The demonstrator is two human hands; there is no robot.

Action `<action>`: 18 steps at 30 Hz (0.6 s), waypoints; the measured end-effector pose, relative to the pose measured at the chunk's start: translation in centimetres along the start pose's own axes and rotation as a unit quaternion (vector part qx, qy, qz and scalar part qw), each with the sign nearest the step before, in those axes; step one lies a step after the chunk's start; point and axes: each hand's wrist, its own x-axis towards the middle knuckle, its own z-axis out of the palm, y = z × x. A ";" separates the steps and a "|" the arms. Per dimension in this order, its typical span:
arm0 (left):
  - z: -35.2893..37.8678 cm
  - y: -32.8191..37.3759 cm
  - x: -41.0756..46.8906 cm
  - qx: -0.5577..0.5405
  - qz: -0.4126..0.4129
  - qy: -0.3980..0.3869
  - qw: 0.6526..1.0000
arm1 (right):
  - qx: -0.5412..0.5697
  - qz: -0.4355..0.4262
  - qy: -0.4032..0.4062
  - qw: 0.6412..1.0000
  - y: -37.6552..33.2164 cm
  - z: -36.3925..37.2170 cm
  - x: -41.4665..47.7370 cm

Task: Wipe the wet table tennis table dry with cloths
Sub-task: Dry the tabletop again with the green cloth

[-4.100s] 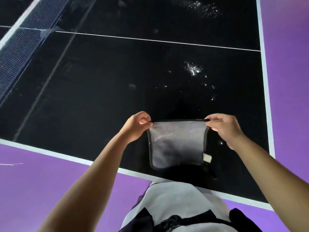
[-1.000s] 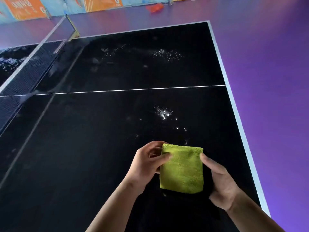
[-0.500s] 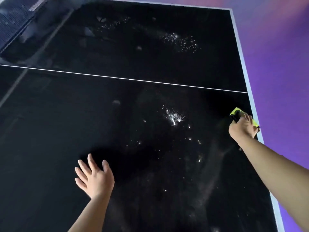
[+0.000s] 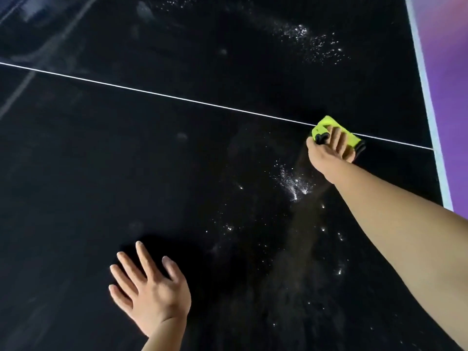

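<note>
The black table tennis table (image 4: 126, 160) fills the view. My right hand (image 4: 329, 148) reaches far out and holds a folded green cloth (image 4: 326, 125) with a black underside against the table, right on the white centre line (image 4: 177, 97) near the right edge. My left hand (image 4: 149, 292) lies flat on the table at the lower left, fingers spread, holding nothing. Water droplets (image 4: 293, 183) glisten just below my right wrist, and a second droplet patch (image 4: 316, 46) lies beyond the line.
The table's white right edge stripe (image 4: 425, 97) borders a purple floor (image 4: 453, 72). A dull wiped streak runs on the table under my right forearm. The net's base shows faintly at the top left corner.
My right hand has moved the green cloth up and left along the table, from the right edge onto the white centre line. My left hand stays flat on the table.
</note>
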 end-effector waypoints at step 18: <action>-0.1 -0.9 0.3 -0.010 0.020 -0.002 1.000 | -0.316 -0.436 -0.108 0.836 -5.0 8.5 -13.5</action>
